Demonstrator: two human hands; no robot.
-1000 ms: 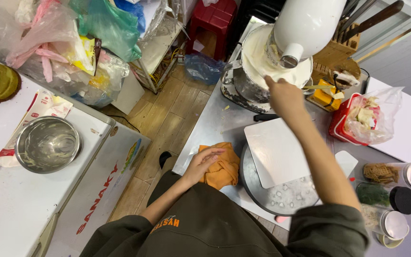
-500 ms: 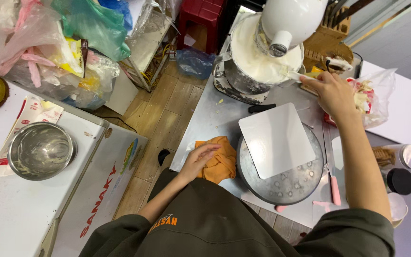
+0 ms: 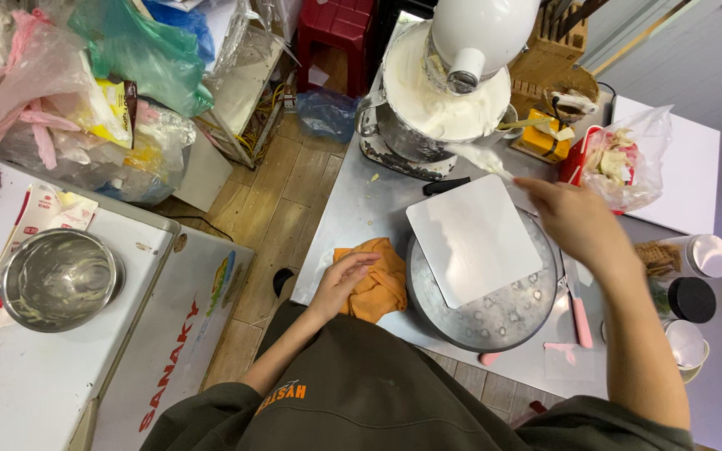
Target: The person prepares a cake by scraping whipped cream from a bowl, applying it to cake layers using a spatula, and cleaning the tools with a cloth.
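Note:
My left hand (image 3: 343,281) rests flat on an orange cloth (image 3: 375,284) on the steel table (image 3: 361,209), fingers loosely curled on it. My right hand (image 3: 577,221) holds a spatula (image 3: 482,159) loaded with white cream, its blade just beyond the far corner of a white square board (image 3: 471,238). That board lies on a round metal turntable (image 3: 495,313). Behind them stands a stand mixer (image 3: 461,50) whose bowl (image 3: 436,108) is full of white cream.
A wooden knife block (image 3: 557,50), a red tub with a plastic bag (image 3: 616,159), jars (image 3: 699,255) and a pink tool (image 3: 582,321) crowd the table's right side. A metal bowl (image 3: 58,280) sits on the white chest freezer (image 3: 60,376) at left, with plastic bags (image 3: 85,92) behind.
My right hand pulled back from the mixer bowl toward the white board, carrying the cream-laden spatula. My left hand stayed on the orange cloth.

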